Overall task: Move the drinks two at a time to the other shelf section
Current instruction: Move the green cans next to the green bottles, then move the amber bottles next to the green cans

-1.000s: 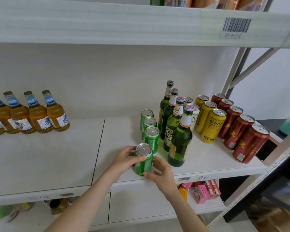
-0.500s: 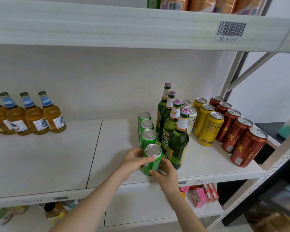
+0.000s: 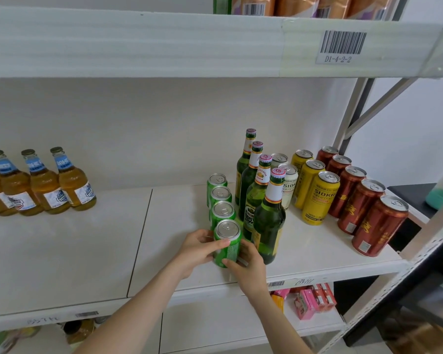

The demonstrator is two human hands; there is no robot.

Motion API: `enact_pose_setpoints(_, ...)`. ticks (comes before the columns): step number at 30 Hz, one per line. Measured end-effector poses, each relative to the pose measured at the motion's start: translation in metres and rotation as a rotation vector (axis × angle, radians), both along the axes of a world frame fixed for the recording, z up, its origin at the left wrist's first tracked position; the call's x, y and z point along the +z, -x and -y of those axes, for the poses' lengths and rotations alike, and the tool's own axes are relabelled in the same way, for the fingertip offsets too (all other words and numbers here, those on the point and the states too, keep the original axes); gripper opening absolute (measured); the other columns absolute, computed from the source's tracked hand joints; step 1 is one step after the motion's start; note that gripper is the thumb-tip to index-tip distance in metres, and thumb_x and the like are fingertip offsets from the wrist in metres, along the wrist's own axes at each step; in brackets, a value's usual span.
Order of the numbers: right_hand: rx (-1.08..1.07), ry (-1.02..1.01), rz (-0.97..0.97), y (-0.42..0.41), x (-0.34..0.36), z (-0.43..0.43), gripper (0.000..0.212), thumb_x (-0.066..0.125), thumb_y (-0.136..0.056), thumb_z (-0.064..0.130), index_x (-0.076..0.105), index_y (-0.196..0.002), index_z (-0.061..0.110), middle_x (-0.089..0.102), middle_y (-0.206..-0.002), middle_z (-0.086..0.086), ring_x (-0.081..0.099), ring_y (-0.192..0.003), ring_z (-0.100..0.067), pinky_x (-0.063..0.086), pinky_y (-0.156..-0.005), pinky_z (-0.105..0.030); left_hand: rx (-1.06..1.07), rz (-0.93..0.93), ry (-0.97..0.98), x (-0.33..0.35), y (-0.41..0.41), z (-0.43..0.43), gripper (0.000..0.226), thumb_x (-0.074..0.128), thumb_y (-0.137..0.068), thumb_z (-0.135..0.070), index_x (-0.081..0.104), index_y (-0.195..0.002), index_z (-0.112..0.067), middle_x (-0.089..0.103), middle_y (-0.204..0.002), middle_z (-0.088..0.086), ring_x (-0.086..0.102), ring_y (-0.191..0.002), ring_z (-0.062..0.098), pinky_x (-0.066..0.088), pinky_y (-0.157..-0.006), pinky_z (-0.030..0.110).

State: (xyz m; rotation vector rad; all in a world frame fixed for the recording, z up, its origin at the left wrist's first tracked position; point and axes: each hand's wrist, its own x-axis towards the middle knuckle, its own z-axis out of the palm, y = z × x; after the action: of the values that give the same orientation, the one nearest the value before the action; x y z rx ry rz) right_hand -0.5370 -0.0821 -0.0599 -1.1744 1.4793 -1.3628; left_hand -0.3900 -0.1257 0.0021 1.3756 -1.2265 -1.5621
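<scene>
Currently gripping the front green can (image 3: pixel 229 251) with left hand (image 3: pixel 196 251) and right hand (image 3: pixel 250 267), fingers (image 3: pixel 219 243) curling round its sides. Sitting at lower centre of the frame on the shelf (image 3: pixel 317 251), just beside the green bottles (image 3: pixel 267 226).

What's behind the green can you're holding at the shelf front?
Three more green cans line up behind the held can, toward the wall. The held can covers the nearest one's lower body; whether they touch cannot be told. Left hand and right hand grip it.
</scene>
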Motion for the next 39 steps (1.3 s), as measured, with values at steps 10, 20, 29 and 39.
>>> enact_pose_setpoints(10, -0.025, -0.062, -0.056, -0.001, 0.012, -0.01, 0.063, 0.084, -0.072, 0.01, 0.055, -0.128, 0.013, 0.066, -0.113, 0.003, 0.063, -0.107, -0.012, 0.051, -0.088, -0.02, -0.097, 0.148, 0.077, 0.009, -0.007, -0.008, 0.026, 0.077, -0.083, -0.026, 0.066, -0.106, -0.02, 0.072, -0.097, -0.003, 0.064, -0.082, -0.001, 0.045, -0.067, 0.014)
enact_pose_setpoints(20, -0.094, -0.052, -0.53, -0.006, 0.019, -0.068, 0.067, 0.07, -0.085, 0.039, 0.042, -0.141, 0.016, 0.054, -0.136, -0.003, 0.047, -0.125, -0.023, 0.043, -0.101, -0.039, 0.045, 0.424, 0.254, -0.001, -0.056, -0.049, 0.055, 0.071, -0.085, -0.045, 0.058, -0.131, -0.018, 0.061, -0.128, 0.004, 0.057, -0.117, 0.017, 0.041, -0.095, 0.026)
enact_pose_setpoints(29, -0.07, 0.049, -1.139, -0.057, 0.024, -0.094, 0.067, 0.063, -0.081, 0.049, 0.051, -0.135, 0.013, 0.059, -0.135, -0.011, 0.055, -0.124, -0.033, 0.048, -0.094, -0.051, -0.123, 1.158, 0.717, -0.012, -0.128, -0.093, 0.064, 0.047, -0.093, -0.056, 0.045, -0.144, -0.018, 0.046, -0.147, 0.007, 0.042, -0.134, 0.028, 0.036, -0.11, 0.039)
enact_pose_setpoints(39, 0.032, 0.048, -1.24, -0.148, 0.043, -0.106, 0.069, 0.045, -0.095, 0.05, 0.022, -0.153, 0.021, 0.022, -0.16, -0.006, 0.017, -0.148, -0.027, 0.013, -0.117, -0.052, -0.107, 1.454, 0.794, -0.007, -0.222, -0.116, 0.058, 0.044, -0.095, -0.055, 0.048, -0.142, -0.022, 0.045, -0.15, 0.01, 0.037, -0.142, 0.031, 0.026, -0.115, 0.054)
